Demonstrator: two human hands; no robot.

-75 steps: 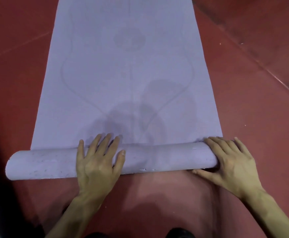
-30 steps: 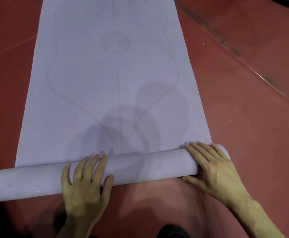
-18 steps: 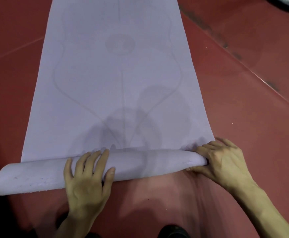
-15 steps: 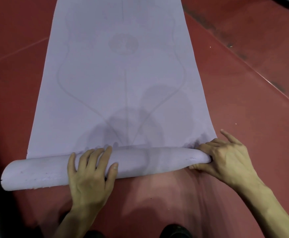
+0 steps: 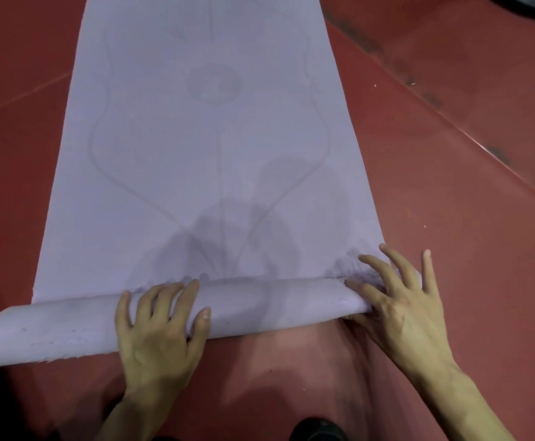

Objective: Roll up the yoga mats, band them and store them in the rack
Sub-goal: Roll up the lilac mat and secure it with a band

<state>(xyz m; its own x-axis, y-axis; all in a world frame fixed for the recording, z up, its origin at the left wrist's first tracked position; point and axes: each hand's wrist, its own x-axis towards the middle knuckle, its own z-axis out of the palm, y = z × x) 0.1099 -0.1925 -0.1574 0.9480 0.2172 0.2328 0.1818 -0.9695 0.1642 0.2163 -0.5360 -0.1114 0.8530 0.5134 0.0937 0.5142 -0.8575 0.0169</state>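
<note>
Mat: The yoga mat [image 5: 208, 138] is lying flat on the red floor [image 5: 450, 186] and running away from you. Its near end is sitting wound into a roll [image 5: 259, 300] just in front of you.
Left hand: Your left hand [image 5: 161, 332] is pressing on the roll left of its middle, with the fingers laid over the top and not clamping round it.
Right hand: Your right hand [image 5: 399, 307] is pressing on the roll's right end, fingers spread and straight, some reaching onto the flat sheet.
Skew: The left end is poking out past the mat's left edge and the right end is looking squashed, so the roll is probably coning.
Doing it well: You are likely needing to slide the roll's left end back in line first. Then be pushing with both palms evenly, tucking the layers tight as you go.
Hidden: The mat's far end is running out of view at the top. The roll's inner tightness is not showing. No band or rack is appearing anywhere. A dark object [image 5: 533, 7] is being cut off at the top right.
</note>
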